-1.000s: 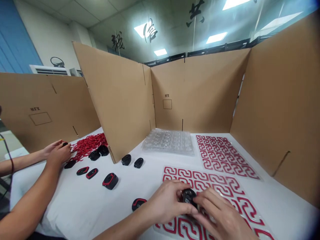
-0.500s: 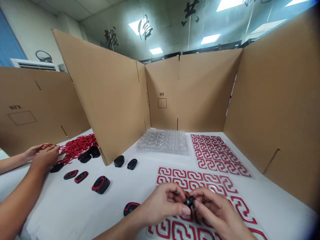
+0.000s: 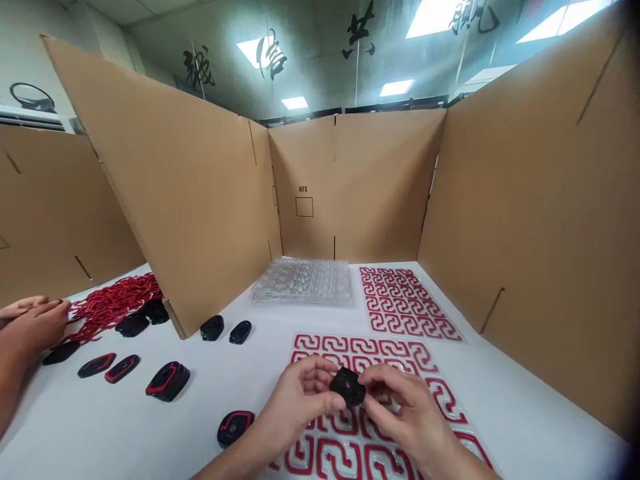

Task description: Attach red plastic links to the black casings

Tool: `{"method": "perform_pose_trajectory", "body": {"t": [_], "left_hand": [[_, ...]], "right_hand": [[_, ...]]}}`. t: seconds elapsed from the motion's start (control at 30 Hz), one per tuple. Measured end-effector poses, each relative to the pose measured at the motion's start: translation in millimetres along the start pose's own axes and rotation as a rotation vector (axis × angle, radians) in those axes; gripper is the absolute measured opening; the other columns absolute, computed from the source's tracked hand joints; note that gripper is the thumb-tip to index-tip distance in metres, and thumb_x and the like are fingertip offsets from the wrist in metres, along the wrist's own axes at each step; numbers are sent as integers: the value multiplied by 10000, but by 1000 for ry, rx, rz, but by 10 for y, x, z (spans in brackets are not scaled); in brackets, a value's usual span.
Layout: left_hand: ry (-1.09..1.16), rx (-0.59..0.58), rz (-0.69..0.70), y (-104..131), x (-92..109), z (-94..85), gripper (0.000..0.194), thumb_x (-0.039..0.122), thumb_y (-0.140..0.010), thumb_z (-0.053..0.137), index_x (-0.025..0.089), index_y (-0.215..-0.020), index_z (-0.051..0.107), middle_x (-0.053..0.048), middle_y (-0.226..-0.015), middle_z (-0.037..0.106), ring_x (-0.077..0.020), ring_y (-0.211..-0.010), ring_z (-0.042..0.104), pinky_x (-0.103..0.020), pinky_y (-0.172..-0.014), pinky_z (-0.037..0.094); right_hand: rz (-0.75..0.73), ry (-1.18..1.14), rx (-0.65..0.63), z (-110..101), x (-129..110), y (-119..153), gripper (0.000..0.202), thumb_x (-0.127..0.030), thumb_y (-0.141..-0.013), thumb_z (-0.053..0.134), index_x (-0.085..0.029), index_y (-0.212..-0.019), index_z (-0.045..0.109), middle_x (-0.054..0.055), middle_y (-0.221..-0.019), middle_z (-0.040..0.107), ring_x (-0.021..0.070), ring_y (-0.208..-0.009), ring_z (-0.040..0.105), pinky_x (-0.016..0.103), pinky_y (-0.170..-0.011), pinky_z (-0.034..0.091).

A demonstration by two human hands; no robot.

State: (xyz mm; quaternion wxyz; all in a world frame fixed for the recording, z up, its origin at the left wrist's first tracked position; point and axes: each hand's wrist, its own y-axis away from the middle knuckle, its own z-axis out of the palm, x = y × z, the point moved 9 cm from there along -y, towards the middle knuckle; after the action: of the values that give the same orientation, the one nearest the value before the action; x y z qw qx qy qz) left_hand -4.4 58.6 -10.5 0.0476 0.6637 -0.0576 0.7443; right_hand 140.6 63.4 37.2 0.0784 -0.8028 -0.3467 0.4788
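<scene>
Between my two hands is a small black plastic casing (image 3: 348, 386), its broad dark face turned up towards me. My left hand (image 3: 300, 400) pinches its left edge with thumb and fingers. From the other side, my right hand (image 3: 403, 407) grips its right edge the same way. Both hands hover over a clear tray sheet (image 3: 345, 460) filled with red S-shaped strips, some of them hidden under my hands. A black casing with a red strip (image 3: 235, 427) lies beside my left forearm.
More black casings with red trim (image 3: 168, 381) lie to the left. Two plain black ones (image 3: 212, 328) sit near the cardboard divider (image 3: 200, 220). Stacked clear trays (image 3: 305, 283) and another red-strip sheet (image 3: 400, 303) lie behind. At far left, a co-worker's hands (image 3: 37, 327) are near a red strip pile (image 3: 115, 300).
The black casing has been turned so a broader face shows. My view has swung to the right, shifting everything leftward. Both hands still hold the casing.
</scene>
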Motion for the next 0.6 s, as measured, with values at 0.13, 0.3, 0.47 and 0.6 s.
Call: {"method": "perform_pose_trajectory", "body": {"t": [0.13, 0.3, 0.47, 0.6], "left_hand": [[-44, -71, 40, 8, 93, 32, 499, 331, -662, 817, 176, -1116, 680, -98, -1058, 709, -206, -873, 654, -308, -744, 521], [-640, -70, 311, 158, 477, 156, 448, 267, -680, 806, 255, -1118, 714, -58, -1072, 720, -233, -996, 630, -323, -881, 486], [-1175, 118, 433, 56, 701, -20, 367, 303, -763, 692, 206, -1117, 685, -66, -964, 723, -220, -901, 644, -300, -840, 483], [-1448, 571, 130, -134, 908, -953, 327, 349, -890, 510, 159, -1117, 648, -118, -1078, 700, -244, -996, 645, -326, -882, 472]], "right_hand": [[-199, 187, 45, -67, -191, 35, 131, -116, -860, 526, -216, -878, 608, -3, -746, 642, 141, -682, 602, 235, -631, 461], [-136, 150, -30, 4, -132, 27, 164, -117, -854, 524, -224, -930, 622, -3, -805, 697, 147, -721, 659, 239, -682, 503], [-3, 129, -83, 81, 41, 18, 239, -235, -914, 514, -249, -1123, 629, 24, -991, 733, 171, -869, 700, 256, -792, 537], [-1, 221, -99, 72, 61, -12, 200, -280, -944, 476, -247, -971, 671, 22, -926, 728, 191, -874, 686, 288, -792, 522]]}}
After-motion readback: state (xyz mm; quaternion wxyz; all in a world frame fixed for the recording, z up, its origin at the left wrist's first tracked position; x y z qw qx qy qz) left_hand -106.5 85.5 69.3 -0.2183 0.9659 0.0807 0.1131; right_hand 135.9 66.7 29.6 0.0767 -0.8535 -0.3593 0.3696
